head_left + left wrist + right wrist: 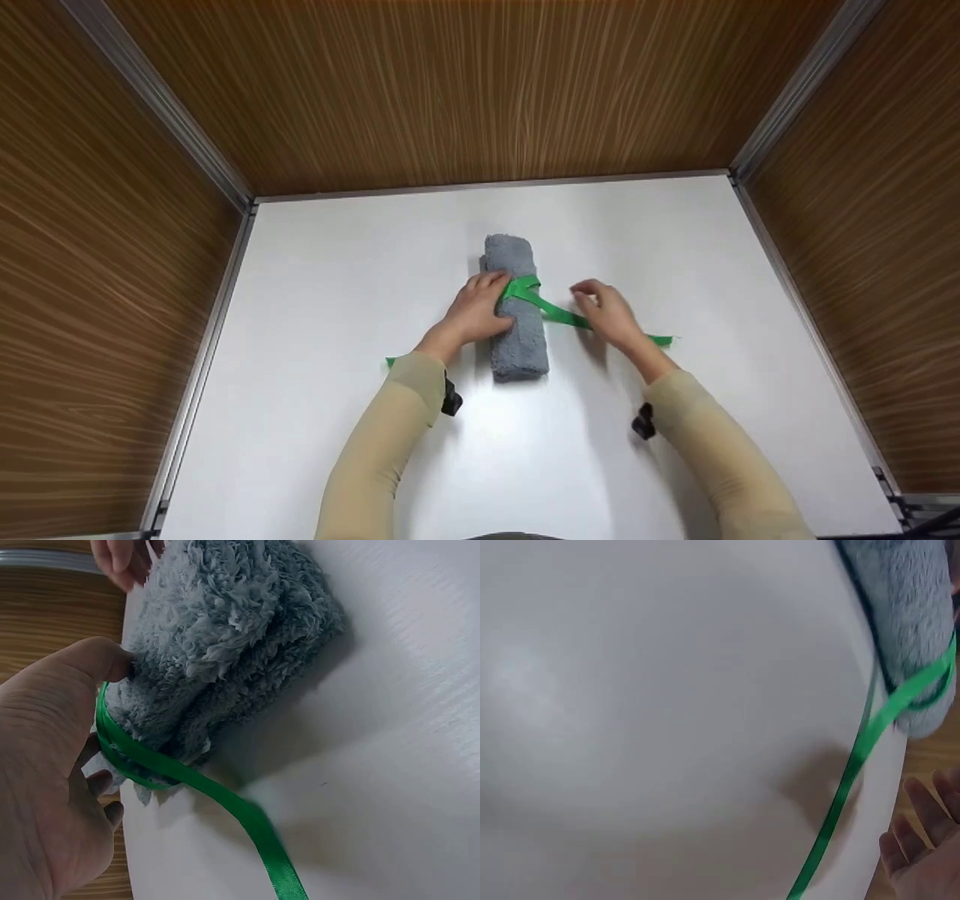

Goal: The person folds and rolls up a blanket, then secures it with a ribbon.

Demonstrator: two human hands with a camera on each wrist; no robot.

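Softness is deciding how this rolled grey towel [516, 311] is likely handling: the fluffy pile looks light and springy, so the roll is probably wanting to loosen unless something is pressing on it, and its middle, where the green ribbon [551, 309] is crossing it, seems the sensible place to be holding. The towel is lying near the centre of the white table [337, 300], running away from the person. The left hand [474, 311] is resting on the roll's left side, fingers curling over the top where the ribbon is crossing; the left wrist view is showing the thumb [90, 660] pressing against the pile just above the band. The ribbon looks thin, smooth and slippery, likely sliding through a loose hold, so pinching it close to the towel seems wiser than farther out. The right hand [609, 311] is hovering just right of the towel, over the ribbon's trailing end, with fingers spread apart; in the right wrist view its fingertips [919, 836] are lying beside the ribbon, not touching it. Whether the strands are knotted or merely crossed is being hidden by the left fingers, the run under the roll is out of sight, and the right wrist view is blurring.
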